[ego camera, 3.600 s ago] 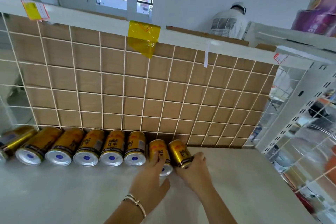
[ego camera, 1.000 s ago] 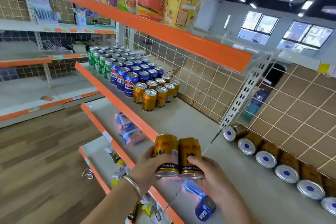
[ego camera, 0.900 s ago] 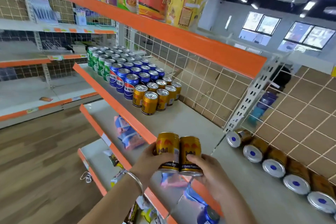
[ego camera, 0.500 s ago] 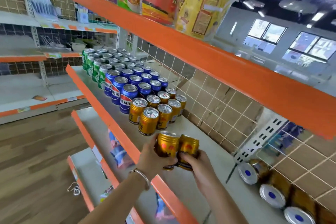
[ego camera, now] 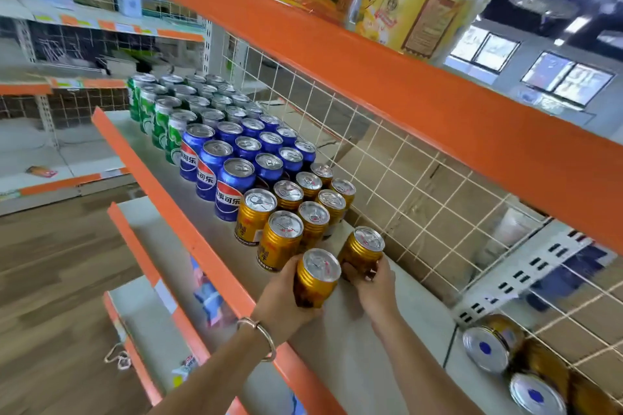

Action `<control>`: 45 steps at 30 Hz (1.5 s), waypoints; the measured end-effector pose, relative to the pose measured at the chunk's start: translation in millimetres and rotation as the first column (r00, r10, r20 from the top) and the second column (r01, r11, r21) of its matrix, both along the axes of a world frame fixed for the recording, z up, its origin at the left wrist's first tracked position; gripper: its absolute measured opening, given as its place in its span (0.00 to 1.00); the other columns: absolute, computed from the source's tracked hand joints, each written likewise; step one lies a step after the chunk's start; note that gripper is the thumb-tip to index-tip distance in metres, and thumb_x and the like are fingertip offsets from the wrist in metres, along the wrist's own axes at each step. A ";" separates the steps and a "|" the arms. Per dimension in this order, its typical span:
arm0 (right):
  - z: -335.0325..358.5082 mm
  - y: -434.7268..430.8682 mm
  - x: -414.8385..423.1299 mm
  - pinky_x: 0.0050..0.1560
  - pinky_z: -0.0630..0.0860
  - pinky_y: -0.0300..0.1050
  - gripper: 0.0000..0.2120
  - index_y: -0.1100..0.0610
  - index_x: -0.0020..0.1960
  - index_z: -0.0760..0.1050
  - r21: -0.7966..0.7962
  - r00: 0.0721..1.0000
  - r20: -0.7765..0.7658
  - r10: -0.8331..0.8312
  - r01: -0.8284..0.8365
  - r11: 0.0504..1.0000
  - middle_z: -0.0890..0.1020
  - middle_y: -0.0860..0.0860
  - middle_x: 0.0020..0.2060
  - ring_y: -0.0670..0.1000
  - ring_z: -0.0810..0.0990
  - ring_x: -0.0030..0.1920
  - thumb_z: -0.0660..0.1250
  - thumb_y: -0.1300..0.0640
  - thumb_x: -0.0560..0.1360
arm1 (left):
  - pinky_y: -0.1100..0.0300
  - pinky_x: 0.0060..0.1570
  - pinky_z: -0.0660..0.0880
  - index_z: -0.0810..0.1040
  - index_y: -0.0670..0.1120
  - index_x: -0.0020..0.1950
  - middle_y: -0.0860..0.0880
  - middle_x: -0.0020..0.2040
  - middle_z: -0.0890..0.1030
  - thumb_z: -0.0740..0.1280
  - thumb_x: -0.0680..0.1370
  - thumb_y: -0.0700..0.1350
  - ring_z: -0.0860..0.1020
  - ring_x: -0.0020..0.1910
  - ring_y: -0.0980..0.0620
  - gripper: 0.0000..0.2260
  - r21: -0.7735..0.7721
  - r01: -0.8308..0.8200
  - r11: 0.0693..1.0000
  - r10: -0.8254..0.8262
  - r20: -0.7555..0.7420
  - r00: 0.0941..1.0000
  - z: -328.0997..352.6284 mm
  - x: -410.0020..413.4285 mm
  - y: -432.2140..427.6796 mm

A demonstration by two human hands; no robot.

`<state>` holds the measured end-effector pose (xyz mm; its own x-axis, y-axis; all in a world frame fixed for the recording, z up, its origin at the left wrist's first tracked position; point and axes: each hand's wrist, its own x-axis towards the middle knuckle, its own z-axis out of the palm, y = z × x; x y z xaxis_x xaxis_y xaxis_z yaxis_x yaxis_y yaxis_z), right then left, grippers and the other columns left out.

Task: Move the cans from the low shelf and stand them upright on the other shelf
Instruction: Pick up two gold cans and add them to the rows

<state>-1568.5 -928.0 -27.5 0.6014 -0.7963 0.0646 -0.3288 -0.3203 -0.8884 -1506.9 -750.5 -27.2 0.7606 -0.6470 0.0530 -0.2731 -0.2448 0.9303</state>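
On the orange-edged shelf (ego camera: 340,340), rows of upright green, blue and gold cans (ego camera: 256,185) are stood. Beside them, one gold can (ego camera: 317,278) is clasped in the left hand (ego camera: 281,300), another gold can (ego camera: 362,253) in the right hand (ego camera: 376,290).

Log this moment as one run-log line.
left hand: holds gold can | right hand: holds second can | shelf: both upright, beside gold rows

Gold cans (ego camera: 281,239), orange-edged shelf (ego camera: 175,212)
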 end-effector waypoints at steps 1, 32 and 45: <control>2.6 -4.5 5.4 0.57 0.77 0.52 0.25 0.57 0.63 0.74 -0.014 1.000 -0.017 -0.004 0.004 1.000 0.82 0.54 0.54 0.53 0.80 0.53 0.76 0.62 0.68 | 0.76 0.51 0.62 0.65 0.49 0.69 0.53 0.59 0.77 0.77 0.65 0.41 0.76 0.60 0.54 0.36 0.010 0.009 1.000 -0.009 0.026 1.000 -0.6 1.5 -0.1; 30.9 -13.3 18.8 0.50 0.77 0.45 0.22 0.54 0.62 0.72 0.181 0.965 -0.206 0.164 -0.127 0.975 0.78 0.54 0.58 0.51 0.78 0.50 0.64 0.71 0.72 | 0.76 0.51 0.63 0.66 0.51 0.66 0.58 0.56 0.75 0.76 0.65 0.44 0.74 0.61 0.56 0.33 0.036 0.160 0.987 -0.157 -0.058 0.986 3.0 24.4 -4.4; 38.5 16.9 -3.4 0.51 0.79 0.40 0.28 0.55 0.58 0.78 0.348 0.949 -0.069 0.307 -0.265 0.899 0.85 0.50 0.48 0.48 0.84 0.50 0.80 0.49 0.61 | 0.62 0.57 0.74 0.68 0.49 0.65 0.53 0.58 0.77 0.78 0.64 0.46 0.77 0.58 0.52 0.33 0.039 0.251 0.967 -0.245 -0.118 0.962 1.3 38.4 -32.7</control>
